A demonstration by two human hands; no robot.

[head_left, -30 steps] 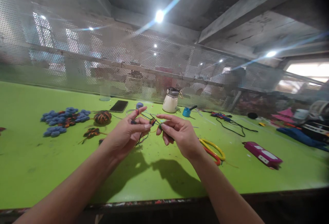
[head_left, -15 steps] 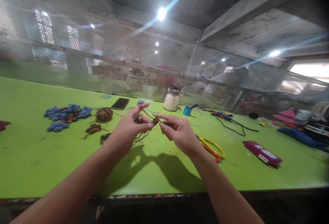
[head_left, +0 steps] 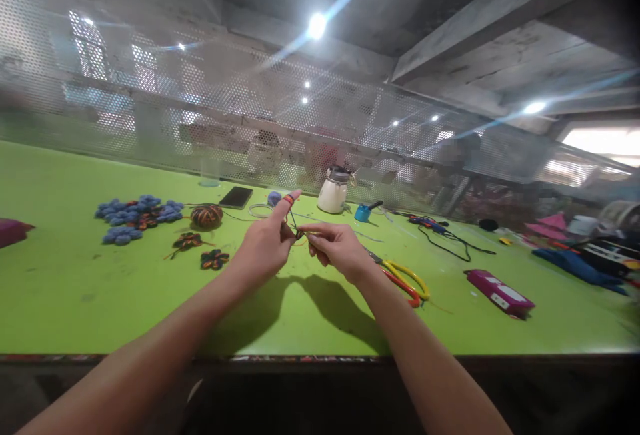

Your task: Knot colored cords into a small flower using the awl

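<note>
Left hand (head_left: 265, 242) has turned further over since the earlier frame, and a dark flower piece (head_left: 215, 260) now shows clear of the forearm.
Orange and dark yarn (head_left: 289, 200) circles the raised left index finger and runs down to a small dark piece (head_left: 299, 235) between the hands, above the green bench (head_left: 150, 308). The left grip holds that piece, its thumb tip partly hidden; the right hand (head_left: 334, 247) has a narrow grip, thumb and index finger pinched on the piece's near side, too small to make out further. Beyond the left hand sit a blue ball (head_left: 274, 198) and a phone (head_left: 236, 197); scissors (head_left: 407, 269) with yellow and red handles lie beside the right forearm.
</note>
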